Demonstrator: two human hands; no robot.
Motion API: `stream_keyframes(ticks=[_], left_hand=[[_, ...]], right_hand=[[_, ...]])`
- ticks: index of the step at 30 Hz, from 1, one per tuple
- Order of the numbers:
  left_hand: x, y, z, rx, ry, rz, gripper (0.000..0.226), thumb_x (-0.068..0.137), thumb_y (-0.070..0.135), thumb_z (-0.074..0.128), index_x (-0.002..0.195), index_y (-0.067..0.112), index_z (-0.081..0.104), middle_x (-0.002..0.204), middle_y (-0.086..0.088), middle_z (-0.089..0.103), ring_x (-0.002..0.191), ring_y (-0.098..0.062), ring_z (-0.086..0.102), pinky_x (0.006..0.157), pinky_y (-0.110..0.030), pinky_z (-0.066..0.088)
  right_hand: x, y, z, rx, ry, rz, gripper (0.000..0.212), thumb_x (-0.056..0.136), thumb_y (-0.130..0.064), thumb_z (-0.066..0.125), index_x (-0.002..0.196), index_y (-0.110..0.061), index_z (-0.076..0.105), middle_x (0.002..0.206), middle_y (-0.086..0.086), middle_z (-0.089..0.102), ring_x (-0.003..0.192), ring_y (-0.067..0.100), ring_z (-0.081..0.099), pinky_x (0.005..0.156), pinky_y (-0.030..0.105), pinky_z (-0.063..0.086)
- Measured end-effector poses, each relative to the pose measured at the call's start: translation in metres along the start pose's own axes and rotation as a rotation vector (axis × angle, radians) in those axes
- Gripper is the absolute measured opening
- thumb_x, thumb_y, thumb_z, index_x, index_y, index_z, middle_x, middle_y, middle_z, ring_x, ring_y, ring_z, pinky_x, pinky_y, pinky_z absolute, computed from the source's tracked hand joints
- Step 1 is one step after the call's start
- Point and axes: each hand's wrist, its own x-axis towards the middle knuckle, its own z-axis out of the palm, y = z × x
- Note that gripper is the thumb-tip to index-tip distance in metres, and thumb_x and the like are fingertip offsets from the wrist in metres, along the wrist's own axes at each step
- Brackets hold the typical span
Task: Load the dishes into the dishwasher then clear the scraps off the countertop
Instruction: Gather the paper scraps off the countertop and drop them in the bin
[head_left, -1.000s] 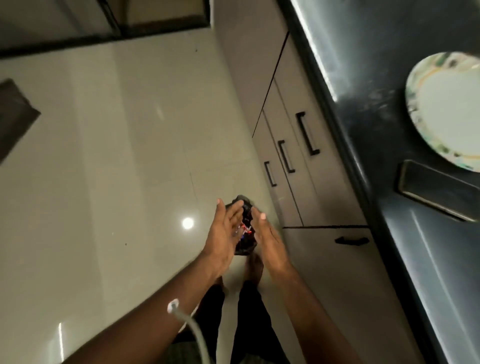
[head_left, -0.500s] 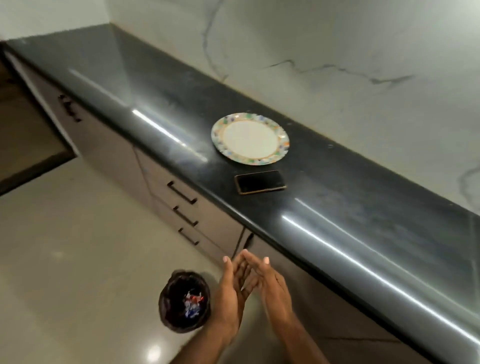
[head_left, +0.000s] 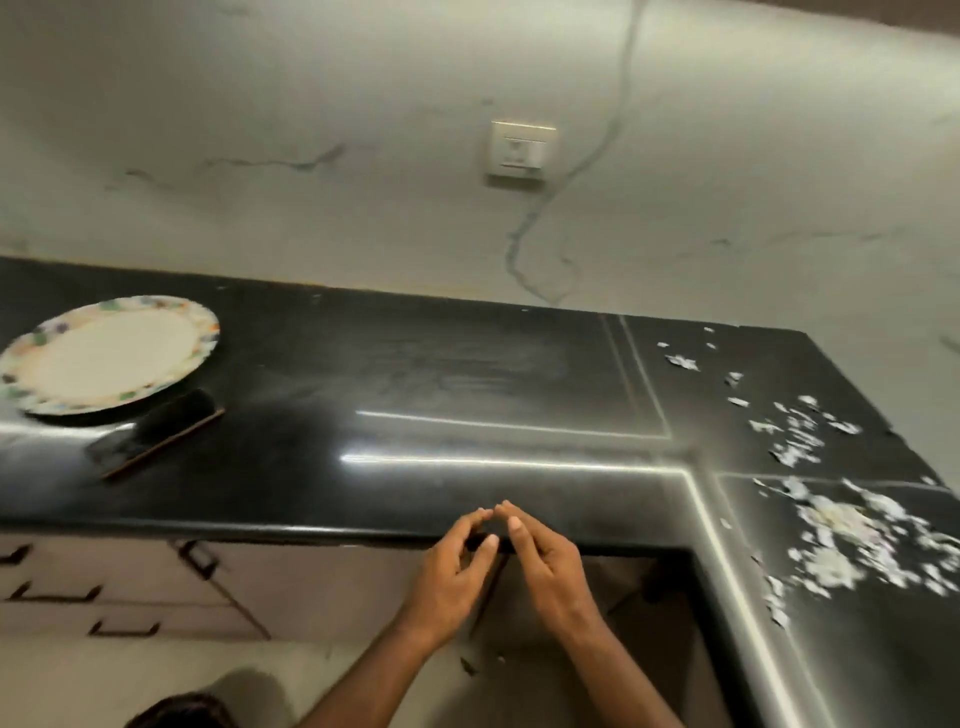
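Observation:
A black L-shaped countertop (head_left: 441, 374) fills the middle of the head view. White paper scraps (head_left: 841, 525) lie scattered over its right arm. A round plate (head_left: 104, 353) with a flowery rim rests at the far left. My left hand (head_left: 452, 577) and my right hand (head_left: 545, 566) hover side by side just in front of the counter's front edge, fingertips nearly touching. Both hold nothing, and their fingers are loosely apart. The rim of a dark bin (head_left: 176, 712) shows at the bottom left.
A black phone (head_left: 156, 434) lies beside the plate. Drawers with dark handles (head_left: 57, 592) sit under the counter at left. A wall socket (head_left: 522, 150) is on the marbled backsplash. Pale floor tiles lie below my arms.
The view has swung up from the floor and bin and rightward along the counter, bringing the scraps into sight. My hands have risen from over the bin to the counter edge, still empty.

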Motion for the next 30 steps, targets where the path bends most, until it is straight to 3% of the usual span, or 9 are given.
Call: stream_keyframes(ticks=[2, 3, 5, 7, 10, 12, 16, 25, 30], left_hand=[[0.016, 0.0, 0.04, 0.195, -0.053, 0.102, 0.045, 0.102, 0.036, 0.064, 0.145, 0.027, 0.056, 0.149, 0.013, 0.055, 0.137, 0.0, 0.051, 0.115, -0.017, 0.039], [0.023, 0.0, 0.059, 0.293, -0.065, 0.145, 0.048, 0.103, 0.035, 0.063, 0.149, 0.025, 0.053, 0.153, 0.013, 0.049, 0.143, -0.003, 0.045, 0.115, -0.013, 0.032], [0.035, 0.002, 0.092, 0.431, -0.099, 0.193, 0.054, 0.104, 0.039, 0.059, 0.154, 0.026, 0.046, 0.16, 0.009, 0.041, 0.151, -0.008, 0.034, 0.118, -0.016, 0.023], [0.047, 0.004, 0.124, 0.536, -0.148, 0.234, 0.058, 0.104, 0.047, 0.054, 0.157, 0.026, 0.041, 0.167, 0.003, 0.033, 0.156, -0.012, 0.026, 0.122, -0.022, 0.017], [0.066, 0.009, 0.166, 0.759, -0.26, 0.316, 0.068, 0.105, 0.056, 0.041, 0.163, 0.023, 0.029, 0.173, -0.002, 0.019, 0.161, -0.015, 0.01, 0.125, -0.028, 0.001], [0.079, 0.016, 0.193, 0.881, -0.341, 0.378, 0.069, 0.107, 0.054, 0.039, 0.165, 0.022, 0.02, 0.174, -0.003, 0.008, 0.161, -0.016, 0.0, 0.126, -0.032, -0.006], [0.104, 0.033, 0.239, 1.014, -0.516, 0.463, 0.073, 0.108, 0.056, 0.034, 0.167, 0.022, 0.008, 0.175, -0.005, -0.004, 0.161, -0.019, -0.011, 0.128, -0.039, -0.008], [0.17, 0.057, 0.335, 1.136, -0.751, 0.659, 0.078, 0.105, 0.065, 0.024, 0.165, 0.032, -0.01, 0.172, -0.006, -0.02, 0.157, -0.023, -0.024, 0.127, -0.045, -0.014], [0.204, 0.062, 0.372, 1.187, -0.732, 0.764, 0.094, 0.096, 0.08, 0.014, 0.165, 0.023, -0.013, 0.171, -0.007, -0.026, 0.156, -0.022, -0.029, 0.129, -0.044, -0.013]], right_hand=[[-0.003, 0.024, -0.051, -0.223, 0.016, -0.015, 0.035, 0.106, -0.047, 0.054, 0.139, -0.041, 0.064, 0.155, -0.014, 0.053, 0.151, -0.003, 0.036, 0.127, 0.039, 0.033], [-0.005, 0.033, -0.075, -0.328, 0.025, 0.0, 0.05, 0.103, -0.062, 0.046, 0.145, -0.038, 0.059, 0.161, -0.012, 0.045, 0.155, -0.001, 0.026, 0.13, 0.039, 0.027], [-0.008, 0.053, -0.117, -0.533, 0.07, 0.008, 0.092, 0.089, -0.09, 0.019, 0.155, -0.033, 0.049, 0.17, -0.006, 0.03, 0.159, 0.004, 0.01, 0.133, 0.04, 0.015], [-0.013, 0.07, -0.156, -0.735, 0.106, 0.082, 0.108, 0.082, -0.093, 0.002, 0.162, -0.03, 0.037, 0.176, -0.001, 0.014, 0.162, 0.012, -0.001, 0.133, 0.04, 0.005], [-0.023, 0.089, -0.198, -0.901, 0.107, 0.282, 0.081, 0.101, -0.075, 0.018, 0.168, -0.031, 0.02, 0.177, 0.003, -0.003, 0.163, 0.023, -0.012, 0.131, 0.045, -0.004], [-0.032, 0.104, -0.218, -0.905, 0.109, 0.338, 0.066, 0.108, -0.063, 0.027, 0.167, -0.041, 0.01, 0.177, 0.0, -0.009, 0.163, 0.023, -0.015, 0.13, 0.045, -0.007], [-0.048, 0.123, -0.237, -1.001, 0.164, 0.306, 0.067, 0.104, -0.072, 0.02, 0.164, -0.053, -0.004, 0.171, -0.012, -0.021, 0.16, 0.015, -0.022, 0.131, 0.043, -0.011], [-0.033, 0.145, -0.305, -0.951, 0.403, 0.439, 0.063, 0.105, -0.071, 0.017, 0.164, -0.053, 0.003, 0.175, -0.014, -0.01, 0.162, 0.012, -0.015, 0.133, 0.043, -0.002], [-0.04, 0.147, -0.312, -0.926, 0.776, 0.36, 0.066, 0.105, -0.045, 0.049, 0.167, -0.033, 0.026, 0.177, -0.003, 0.006, 0.164, 0.02, -0.005, 0.132, 0.051, 0.007]])
